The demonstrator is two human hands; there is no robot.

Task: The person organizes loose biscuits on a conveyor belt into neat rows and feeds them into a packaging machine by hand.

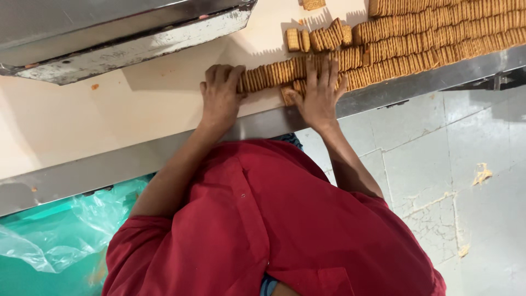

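Two hands work at the near edge of the pale counter [109, 115], both belonging to the person in the red shirt [263, 230]. The left hand [221, 96] lies flat, fingers loosely curled, its fingertips pressed against the end of a row of biscuits [274, 73] standing on edge. The right hand [320, 93] is spread open, palm down on the same row further along, with its thumb touching one loose biscuit [287, 94] lying by the counter's steel rim [263, 121]. Neither hand is closed round anything; the row is squeezed between them.

Toward the far right corner the biscuits run in about five packed rows [438, 33], too tightly stacked to count singly. Beyond the held row sits a small loose cluster [320, 38] of roughly eight biscuits, and one more biscuit [313, 4] shows at the far edge. A metal housing [126, 38] overhangs the counter's far left. Below the rim, at left, is green plastic sheeting [60, 235]; at right, a grey tiled floor [438, 164].
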